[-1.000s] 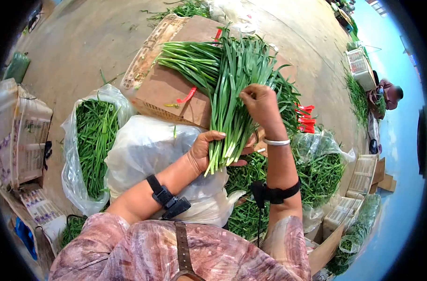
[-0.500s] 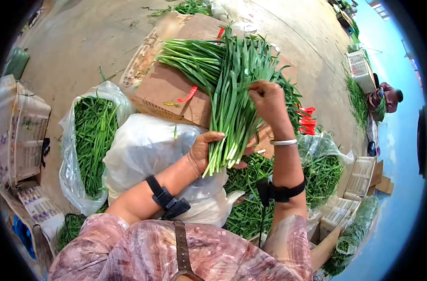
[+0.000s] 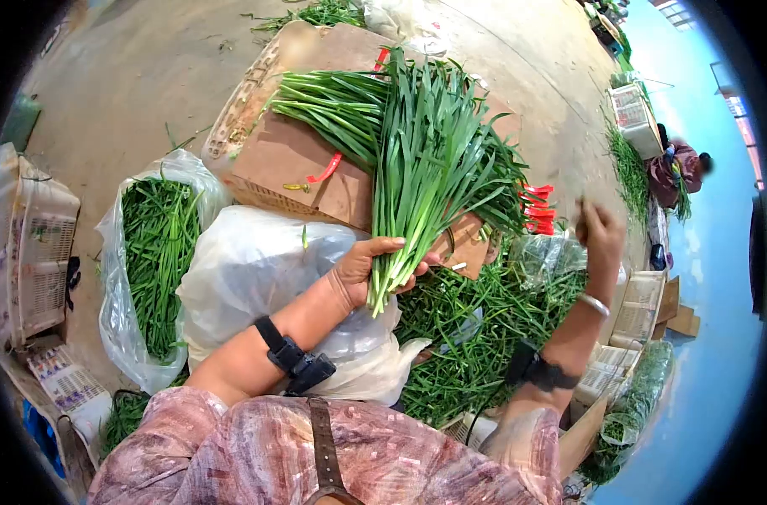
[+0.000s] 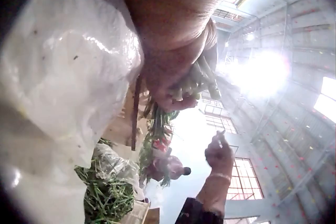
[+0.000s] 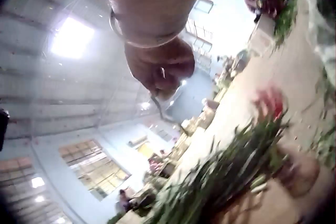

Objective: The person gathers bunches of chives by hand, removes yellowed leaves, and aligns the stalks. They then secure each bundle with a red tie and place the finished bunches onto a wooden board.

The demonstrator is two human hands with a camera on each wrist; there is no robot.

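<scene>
My left hand [image 3: 360, 268] holds a bunch of garlic chives [image 3: 426, 160] near its pale stem ends, thumb on top and fingers underneath. The leafy ends spread away over a cardboard sheet [image 3: 274, 160]. Another bunch [image 3: 326, 103] lies crosswise partly beneath it. Out to the right, my right hand [image 3: 601, 234] is raised, apart from the bunch. A thin strand, like a leaf [image 5: 167, 117], hangs from its pinched fingertips in the right wrist view. Pale stem ends [image 4: 197, 79] stick out of the left hand in the left wrist view.
Loose chives [image 3: 476, 337] are heaped below the right arm. A white plastic bag [image 3: 240, 269] bulges beside the left forearm, with an open bag of greens [image 3: 152, 261] farther left. Red ties [image 3: 539, 210] lie at the cardboard's right. Another person [image 3: 678, 172] is at far right.
My right hand has moved away from the bunch, out to the right and lower. The left hand keeps its grip on the chives in nearly the same place.
</scene>
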